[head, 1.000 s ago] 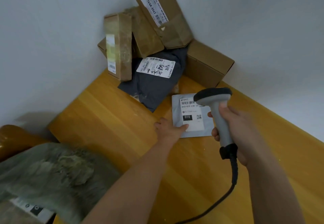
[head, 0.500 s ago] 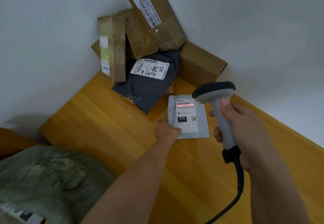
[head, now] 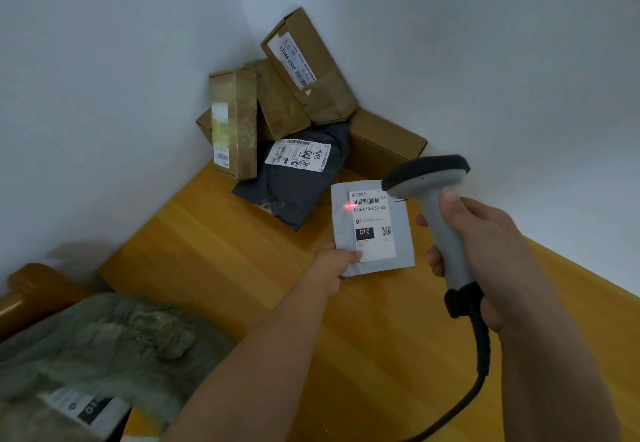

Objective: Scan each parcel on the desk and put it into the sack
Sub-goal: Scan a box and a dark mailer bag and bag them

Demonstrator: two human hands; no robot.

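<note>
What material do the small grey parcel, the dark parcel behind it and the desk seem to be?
Small grey parcel: probably thin matte plastic film, since it is flat, creased and bends in the left hand. Dark parcel: likely a soft poly mailer, wrinkled with slight sheen. Desk: wood or wood-look laminate, with glossy yellow grain.

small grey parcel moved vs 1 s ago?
Yes. The small grey parcel, pinched by the left hand, tipped up and shifted toward the dark mailer.

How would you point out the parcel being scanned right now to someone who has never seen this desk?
Start at the heap of brown boxes in the wall corner of the wooden desk, then come forward past the dark grey bag. The small pale grey parcel, pinched by the left hand, alone shows a red scanner glow.
</note>
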